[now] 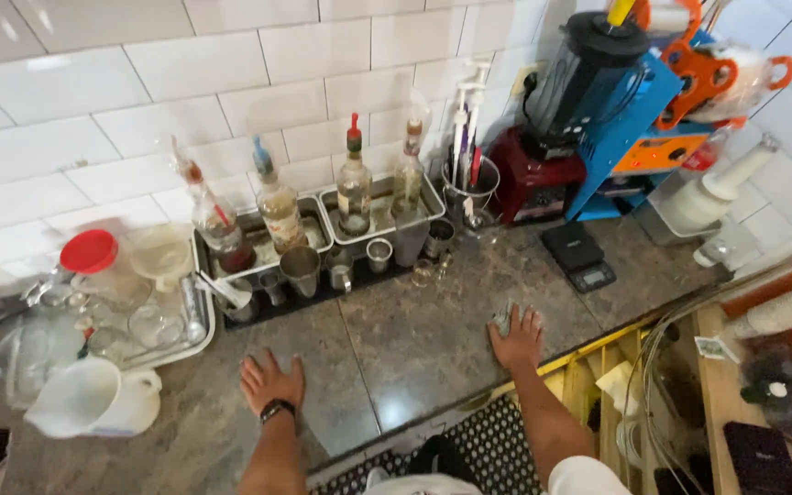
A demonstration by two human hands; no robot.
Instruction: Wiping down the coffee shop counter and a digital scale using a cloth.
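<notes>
Both my hands lie on the mottled grey-brown stone counter [414, 339]. My right hand [517, 337] has its fingers spread flat over a small crumpled grey-green cloth [504, 318], pinning it near the counter's front edge. My left hand [270, 380], with a black wristband, rests open and empty, palm down, bracing me. To wipe well, I judge I should keep the cloth bunched under my palm, press evenly, and sweep clear of the small black digital scale [579, 258] behind it and the black tray of steel jiggers and cups [323, 275].
</notes>
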